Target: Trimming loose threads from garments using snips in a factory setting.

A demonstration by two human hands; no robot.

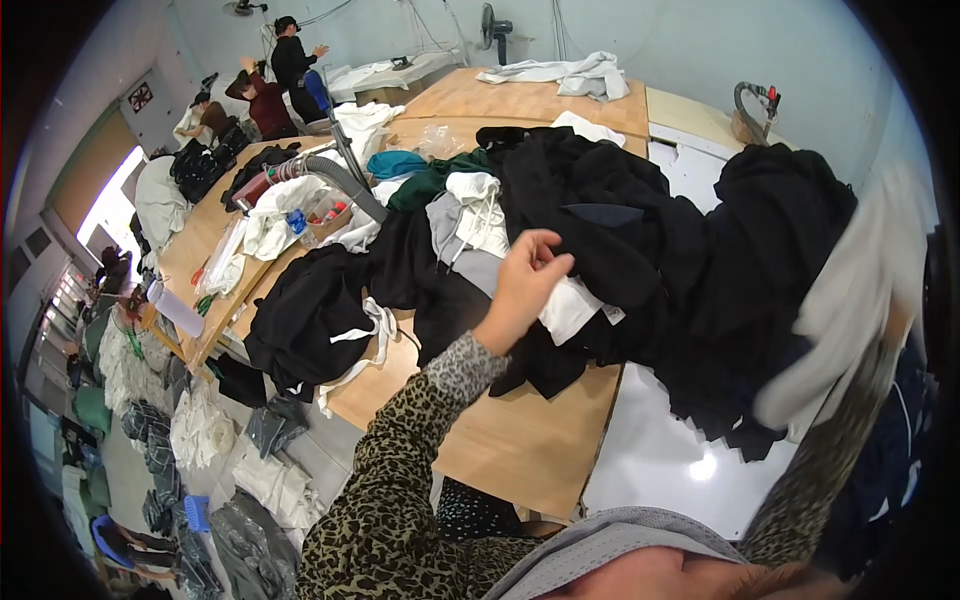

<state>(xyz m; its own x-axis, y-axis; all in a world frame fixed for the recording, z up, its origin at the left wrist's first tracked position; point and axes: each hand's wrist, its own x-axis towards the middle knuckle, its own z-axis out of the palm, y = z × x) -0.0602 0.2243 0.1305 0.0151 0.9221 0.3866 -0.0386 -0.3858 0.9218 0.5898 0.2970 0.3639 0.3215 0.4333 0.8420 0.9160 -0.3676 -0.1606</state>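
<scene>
My left hand (525, 285) is raised over the middle of the table, its fingers loosely bent with a gap to the thumb and nothing seen between them. Just beyond it lie a white cloth piece with a small tag (572, 312) and a grey-and-white drawstring garment (478, 225). At the far right, my right hand (902, 308) is smeared by motion and holds up a pale grey garment (835, 335), also blurred. The garment hangs beside a large heap of black garments (775, 225), which spreads leftward across the table behind my left hand.
A black bundle with white ties (310, 315) lies left on the wooden table (520, 440). A white panel (660, 470) adjoins it at right. A grey hose (345, 180) stands behind. Several people work at the far left. Cloth piles (205, 425) cover the floor there.
</scene>
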